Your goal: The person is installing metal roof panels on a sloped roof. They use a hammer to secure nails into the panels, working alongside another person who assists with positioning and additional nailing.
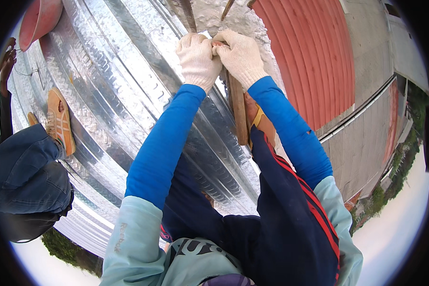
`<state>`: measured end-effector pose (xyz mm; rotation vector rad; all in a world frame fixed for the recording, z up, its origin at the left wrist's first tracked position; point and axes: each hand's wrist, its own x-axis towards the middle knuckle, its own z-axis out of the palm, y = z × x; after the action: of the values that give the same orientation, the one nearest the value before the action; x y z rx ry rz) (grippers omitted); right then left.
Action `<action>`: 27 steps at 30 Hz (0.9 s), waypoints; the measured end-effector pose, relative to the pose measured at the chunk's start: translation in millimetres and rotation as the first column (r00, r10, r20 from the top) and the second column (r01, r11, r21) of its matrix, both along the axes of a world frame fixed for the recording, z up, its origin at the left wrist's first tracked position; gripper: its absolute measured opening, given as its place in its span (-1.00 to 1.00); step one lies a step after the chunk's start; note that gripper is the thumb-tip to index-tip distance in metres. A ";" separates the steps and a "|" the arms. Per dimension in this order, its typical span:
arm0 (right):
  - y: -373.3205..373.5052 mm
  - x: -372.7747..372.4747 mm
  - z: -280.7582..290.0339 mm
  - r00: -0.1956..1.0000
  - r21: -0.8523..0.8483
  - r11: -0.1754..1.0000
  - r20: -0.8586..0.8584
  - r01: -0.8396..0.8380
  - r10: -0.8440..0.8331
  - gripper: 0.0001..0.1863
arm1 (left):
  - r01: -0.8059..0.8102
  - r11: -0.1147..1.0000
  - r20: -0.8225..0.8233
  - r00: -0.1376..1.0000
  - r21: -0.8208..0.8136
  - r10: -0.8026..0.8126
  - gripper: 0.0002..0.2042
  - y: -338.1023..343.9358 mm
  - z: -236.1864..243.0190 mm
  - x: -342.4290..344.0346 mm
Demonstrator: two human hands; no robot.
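Observation:
My left hand (199,60), in a white knitted glove, has its fingers curled at the edge of the rough white concrete (243,21). My right hand (238,57), also gloved, is closed right beside it, with a small reddish bit showing between the two. What they grip is mostly hidden. Below them a wooden bar (238,109) lies lengthwise toward me, beside my foot in a yellow-strapped sandal (258,114). Rusty rods (189,14) stick out just beyond my hands.
Shiny corrugated metal sheeting (107,71) spreads under me. At left are a red bucket (39,21), a loose wire, and another person's hand (7,64), orange shoe (58,121) and dark trousers (26,176). Beyond the concrete edge at right are red and grey roofs (305,57).

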<state>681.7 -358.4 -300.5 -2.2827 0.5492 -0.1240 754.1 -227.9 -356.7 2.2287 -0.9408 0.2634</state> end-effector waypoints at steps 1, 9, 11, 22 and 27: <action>-0.6 2.9 -1.1 0.999 0.019 1.000 -0.036 -0.009 0.010 -0.79 | -0.016 1.000 0.037 0.999 -0.008 0.016 -0.84 -1.3 -0.9 -0.1; -5.5 11.1 -7.5 0.997 0.168 0.983 -0.031 0.072 -0.068 -0.78 | -0.011 0.996 -0.015 1.000 -0.090 0.009 -0.82 0.0 2.8 0.5; -7.1 14.7 -9.4 0.994 0.266 0.958 -0.058 0.105 -0.093 -0.77 | -0.016 0.991 -0.016 1.000 -0.134 0.014 -0.85 -0.7 4.2 2.3; -14.4 12.0 5.9 0.955 0.609 0.741 -0.254 0.283 -0.155 -0.87 | 0.016 0.994 -0.010 1.000 -0.104 -0.018 -0.84 4.6 9.0 1.6; -13.2 11.6 -2.6 0.950 0.647 0.697 -0.240 0.309 -0.199 -0.85 | 0.000 0.996 -0.026 1.000 -0.092 -0.003 -0.87 3.6 8.8 0.0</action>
<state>693.2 -371.6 -303.1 -1.4874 0.8359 0.1097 754.1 -224.3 -347.8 2.1424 -0.8984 0.2709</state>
